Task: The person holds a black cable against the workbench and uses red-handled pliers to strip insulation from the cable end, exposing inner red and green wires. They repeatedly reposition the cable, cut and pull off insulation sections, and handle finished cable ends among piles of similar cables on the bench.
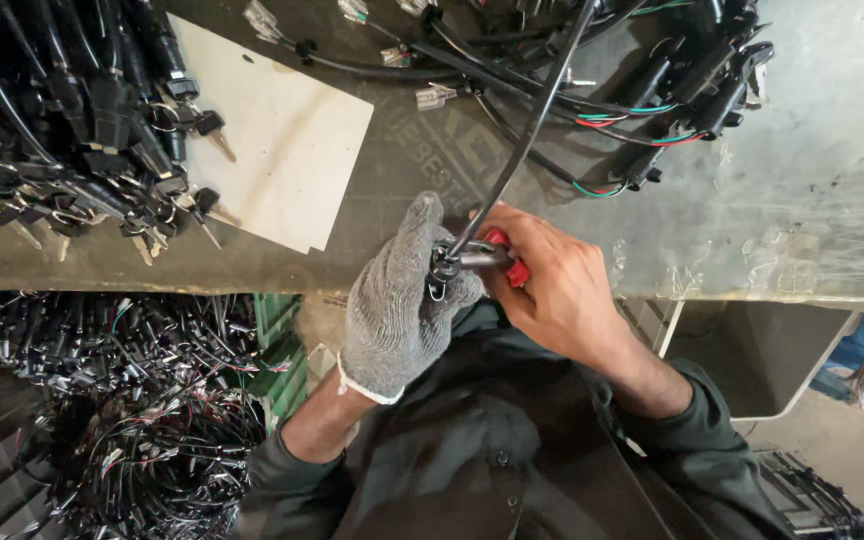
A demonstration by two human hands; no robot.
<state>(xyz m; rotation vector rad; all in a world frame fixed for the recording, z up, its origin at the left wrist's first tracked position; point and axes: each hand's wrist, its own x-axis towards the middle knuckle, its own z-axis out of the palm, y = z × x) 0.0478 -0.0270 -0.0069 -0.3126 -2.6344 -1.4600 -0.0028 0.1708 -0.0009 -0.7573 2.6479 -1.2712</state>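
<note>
Two hands at grey workbench, gloved left grip clamped on cable, right grip clamped on red-handled tool.

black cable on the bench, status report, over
Left hand, grey knit glove, grips metal fitting on black cable. Right hand holds red-handled tool. Nothing blocking.

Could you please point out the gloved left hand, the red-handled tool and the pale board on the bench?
Gloved left hand (397,305): head view, back of glove.
Red-handled tool (518,272): head view, red grip.
Pale board (287,150): head view, bare middle.
</note>
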